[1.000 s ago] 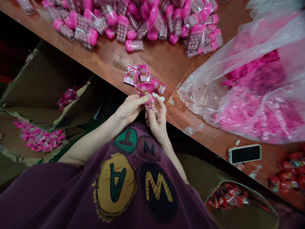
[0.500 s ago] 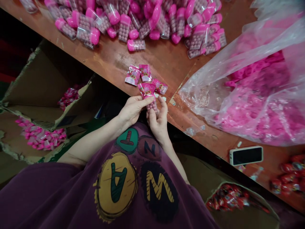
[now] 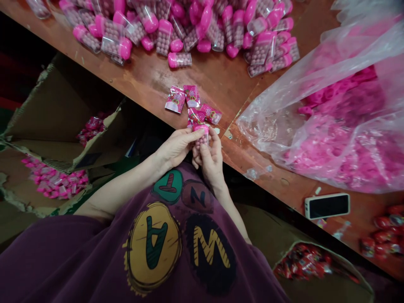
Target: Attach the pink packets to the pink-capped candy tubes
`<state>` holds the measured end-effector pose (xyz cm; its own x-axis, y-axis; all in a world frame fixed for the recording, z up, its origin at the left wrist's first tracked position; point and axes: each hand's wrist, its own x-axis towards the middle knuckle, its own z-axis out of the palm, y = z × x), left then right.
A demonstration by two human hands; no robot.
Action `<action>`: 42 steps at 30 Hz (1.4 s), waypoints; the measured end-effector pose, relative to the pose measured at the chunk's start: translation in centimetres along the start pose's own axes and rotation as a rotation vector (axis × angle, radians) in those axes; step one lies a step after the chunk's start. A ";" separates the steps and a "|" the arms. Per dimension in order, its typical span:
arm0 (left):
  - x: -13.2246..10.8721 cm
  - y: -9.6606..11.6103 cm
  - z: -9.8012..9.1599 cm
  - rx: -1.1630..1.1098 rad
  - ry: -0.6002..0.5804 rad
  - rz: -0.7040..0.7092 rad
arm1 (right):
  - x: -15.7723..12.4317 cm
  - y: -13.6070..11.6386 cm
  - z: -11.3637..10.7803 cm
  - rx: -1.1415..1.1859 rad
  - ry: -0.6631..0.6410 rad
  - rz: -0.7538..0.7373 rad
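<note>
A small clear candy bottle (image 3: 202,140) with a pink cap and pinkish candy balls is between my two hands at the table's near edge. My left hand (image 3: 178,147) is closed on it, thumb across the cap end. My right hand (image 3: 212,157) pinches its lower part, thumb on the front. Just beyond the cap lies a pink printed sachet (image 3: 196,114), partly covered by the bottle. Other sachets like it lie close by: one to the left (image 3: 174,100), one farther back (image 3: 192,96) and one to the right (image 3: 211,114).
Many filled pink-capped bottles (image 3: 164,38) are heaped at the table's far side. A clear bag of pink pieces (image 3: 341,139) stands on the right, near a phone (image 3: 327,206) and red packages (image 3: 383,235). Below the edge are cardboard boxes (image 3: 59,113) and pink bottles (image 3: 57,179).
The sachet that stood out over the bottle's top now shows behind it, lower and partly hidden. The bottle's pink cap has come into sight under my left thumb. Both hands stay almost in place.
</note>
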<state>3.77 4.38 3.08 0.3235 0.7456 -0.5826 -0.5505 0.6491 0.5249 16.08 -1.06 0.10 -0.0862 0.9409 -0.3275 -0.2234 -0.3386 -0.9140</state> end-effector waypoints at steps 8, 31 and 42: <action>-0.1 -0.6 0.8 0.003 0.090 0.079 | 0.5 1.7 0.0 -0.112 0.019 -0.239; -0.2 0.2 -0.1 0.010 0.026 0.083 | 0.2 1.7 -1.3 -0.534 0.031 -0.406; -0.1 0.1 0.1 0.017 -0.046 0.065 | -0.6 0.0 0.0 -0.115 0.011 -0.145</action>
<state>3.69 4.40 3.25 0.3223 0.7923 -0.5180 -0.5586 0.6010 0.5717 16.13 -1.60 0.25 -0.0502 0.9800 -0.1923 -0.1202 -0.1971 -0.9730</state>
